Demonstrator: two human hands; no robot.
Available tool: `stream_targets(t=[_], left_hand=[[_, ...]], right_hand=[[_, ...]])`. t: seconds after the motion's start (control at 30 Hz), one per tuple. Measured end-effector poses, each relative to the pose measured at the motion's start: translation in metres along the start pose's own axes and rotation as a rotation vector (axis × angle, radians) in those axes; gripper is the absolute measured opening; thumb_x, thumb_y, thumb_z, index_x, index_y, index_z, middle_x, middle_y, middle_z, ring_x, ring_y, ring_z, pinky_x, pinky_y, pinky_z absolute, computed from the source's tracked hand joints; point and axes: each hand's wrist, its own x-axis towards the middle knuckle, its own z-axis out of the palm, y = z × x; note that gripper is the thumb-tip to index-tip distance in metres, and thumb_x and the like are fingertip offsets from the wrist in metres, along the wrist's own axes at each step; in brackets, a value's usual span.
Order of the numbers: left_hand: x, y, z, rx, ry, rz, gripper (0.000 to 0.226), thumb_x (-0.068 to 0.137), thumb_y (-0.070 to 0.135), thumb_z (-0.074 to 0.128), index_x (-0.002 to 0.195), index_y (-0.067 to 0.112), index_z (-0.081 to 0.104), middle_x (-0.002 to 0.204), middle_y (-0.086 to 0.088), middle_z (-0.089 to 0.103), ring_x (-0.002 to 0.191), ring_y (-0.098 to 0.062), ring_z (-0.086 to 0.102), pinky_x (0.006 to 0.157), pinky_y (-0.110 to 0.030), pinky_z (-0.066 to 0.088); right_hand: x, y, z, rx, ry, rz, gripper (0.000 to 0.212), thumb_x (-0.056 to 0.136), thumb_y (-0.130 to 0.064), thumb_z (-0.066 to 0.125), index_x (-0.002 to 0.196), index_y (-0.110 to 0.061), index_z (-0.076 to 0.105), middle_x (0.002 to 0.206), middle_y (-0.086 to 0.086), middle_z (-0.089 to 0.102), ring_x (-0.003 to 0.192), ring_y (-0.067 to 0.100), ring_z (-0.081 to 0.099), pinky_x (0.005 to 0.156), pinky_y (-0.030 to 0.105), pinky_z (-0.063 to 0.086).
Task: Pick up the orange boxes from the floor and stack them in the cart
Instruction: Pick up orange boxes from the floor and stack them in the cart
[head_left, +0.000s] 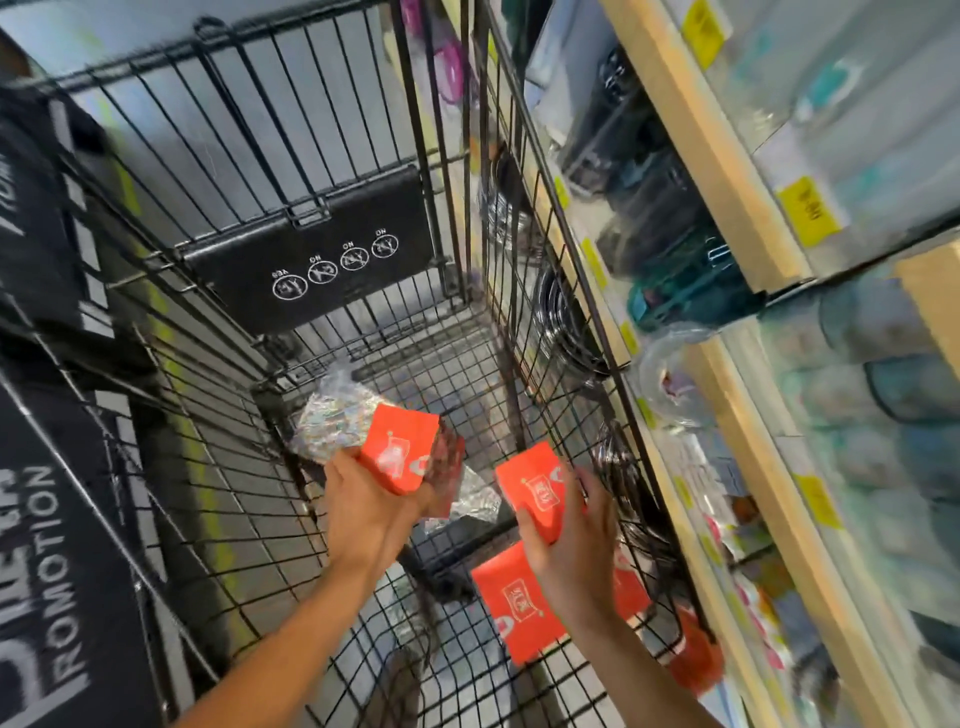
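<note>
3 orange boxes (519, 603) in cart (208, 467): 1 gripped per hand, L (363, 512) & R (569, 540), 1 loose.

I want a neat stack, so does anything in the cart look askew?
Yes. The orange box lying in the cart sits skewed to the cart's wires, not squared up. Crinkled shiny wrapping also lies loose near the far end.

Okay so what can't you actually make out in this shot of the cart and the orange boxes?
- Shelf goods, head view: blurred by motion, labels unreadable.
- Orange box on the cart floor: partly hidden by the right hand.
- Print on the box in the left hand: too small.
- Black banner: cut off by the left edge.
</note>
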Motion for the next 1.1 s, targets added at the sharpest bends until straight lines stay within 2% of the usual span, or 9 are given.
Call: stream_targets(t=[0.17,0.27,0.37,0.5,0.67,0.8,0.87,1.0,1.1], left_hand=[[-0.022,0.003,0.047,-0.023,-0.064,-0.063,0.102,0.046,0.055,0.079,0.128,0.017,0.032,0.115,-0.002,0.037,0.108,-0.023,0.043,0.082,-0.033,0.041],[-0.043,-0.01,0.077,0.146,-0.198,-0.093,0.083,0.061,0.054,0.08,0.118,0.018,0.032,0.112,-0.001,0.038,0.11,-0.024,0.044,0.081,-0.031,0.039],[-0.054,-0.026,0.093,0.121,-0.353,-0.183,0.069,0.062,0.065,0.074,0.107,0.026,0.037,0.107,0.004,0.056,0.099,-0.018,0.063,0.078,-0.036,0.055],[-0.054,-0.028,0.089,0.099,-0.449,-0.143,0.056,0.084,0.051,0.068,0.12,0.021,0.037,0.117,0.003,0.052,0.101,-0.012,0.055,0.073,-0.024,0.047],[-0.048,-0.009,0.045,0.271,-0.608,-0.001,0.04,0.093,0.063,0.05,0.115,0.031,0.05,0.109,0.014,0.059,0.099,-0.01,0.059,0.082,-0.029,0.047],[-0.044,0.024,-0.014,0.308,-0.581,0.15,0.021,0.096,0.043,0.059,0.114,0.032,0.054,0.113,0.012,0.057,0.106,-0.014,0.061,0.093,-0.029,0.05],[-0.045,0.047,-0.047,0.311,-0.543,0.254,0.032,0.093,0.038,0.065,0.123,0.031,0.056,0.121,0.008,0.057,0.114,-0.017,0.06,0.102,-0.037,0.048],[-0.057,0.106,-0.117,0.394,-0.455,0.648,0.049,0.092,0.038,0.066,0.135,0.019,0.054,0.125,0.003,0.058,0.108,-0.007,0.053,0.096,-0.026,0.044],[-0.071,0.146,-0.155,0.446,-0.413,0.886,0.052,0.092,0.037,0.067,0.137,0.015,0.054,0.13,-0.003,0.056,0.111,-0.015,0.057,0.104,-0.037,0.046]], right_hand=[[0.003,0.006,-0.004,0.099,0.008,-0.025,0.077,0.093,-0.06,0.057,0.156,-0.033,0.023,0.161,-0.006,0.02,0.148,0.017,0.021,0.117,0.049,0.033],[0.003,0.012,0.002,0.109,0.034,-0.078,0.074,0.093,-0.057,0.056,0.154,-0.024,0.031,0.159,0.002,0.028,0.147,0.022,0.028,0.115,0.047,0.037],[0.004,0.019,0.008,0.114,0.085,-0.129,0.071,0.092,-0.056,0.057,0.148,-0.015,0.043,0.149,0.009,0.042,0.14,0.028,0.04,0.11,0.051,0.041],[0.005,0.021,0.011,0.092,0.066,-0.164,0.072,0.091,-0.058,0.055,0.146,-0.013,0.048,0.145,0.01,0.045,0.136,0.029,0.043,0.109,0.05,0.041],[0.0,0.007,-0.008,0.064,0.004,-0.139,0.075,0.09,-0.061,0.05,0.15,-0.017,0.043,0.151,0.009,0.039,0.141,0.029,0.038,0.113,0.048,0.039],[-0.008,-0.025,-0.046,0.085,-0.032,-0.148,0.069,0.091,-0.056,0.054,0.15,-0.023,0.041,0.153,0.001,0.037,0.142,0.019,0.036,0.116,0.043,0.036],[-0.013,-0.047,-0.075,0.111,-0.091,-0.141,0.068,0.092,-0.053,0.056,0.152,-0.027,0.037,0.157,-0.003,0.033,0.145,0.016,0.032,0.117,0.044,0.035],[-0.03,-0.091,-0.135,0.115,-0.08,-0.198,0.065,0.095,-0.045,0.063,0.152,-0.026,0.039,0.155,-0.003,0.037,0.144,0.015,0.032,0.116,0.031,0.028],[-0.049,-0.117,-0.181,0.093,-0.021,-0.234,0.064,0.094,-0.043,0.065,0.15,-0.024,0.042,0.149,-0.005,0.042,0.138,0.015,0.038,0.114,0.031,0.033]])
